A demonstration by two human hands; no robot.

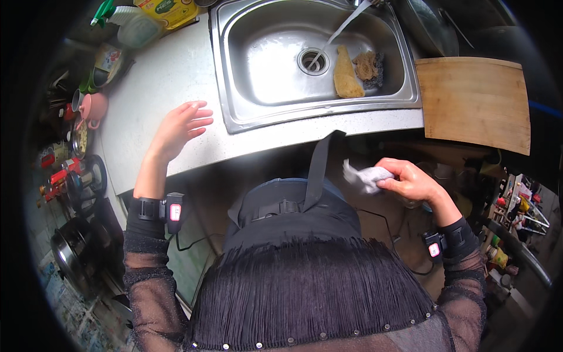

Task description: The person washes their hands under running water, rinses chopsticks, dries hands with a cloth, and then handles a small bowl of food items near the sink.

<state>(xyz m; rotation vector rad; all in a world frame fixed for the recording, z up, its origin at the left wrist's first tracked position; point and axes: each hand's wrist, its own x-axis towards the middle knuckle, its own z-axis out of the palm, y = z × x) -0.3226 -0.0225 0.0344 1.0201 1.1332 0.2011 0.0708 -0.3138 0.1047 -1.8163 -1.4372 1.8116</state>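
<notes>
My left hand [182,127] hovers over the pale countertop [162,83], left of the sink, holding nothing, its fingers slightly apart. My right hand [409,178] grips a crumpled whitish cloth [371,178] in front of the counter's edge, below the sink's right part. Water [338,33] runs from the faucet into the drain [313,61] of the stainless steel sink [272,115]. A yellowish loofah-like scrubber [346,77] lies right of the drain, with a brown scrubber [366,65] and a dark mesh scourer [374,78] beside it.
A wooden cutting board [475,103] is at the sink's right. Large pans [433,28] stand behind it. A spray bottle [132,26], a yellow container [169,11] and a pink teapot [93,106] are on the left. A black strap [317,171] stretches from my waist toward the counter edge.
</notes>
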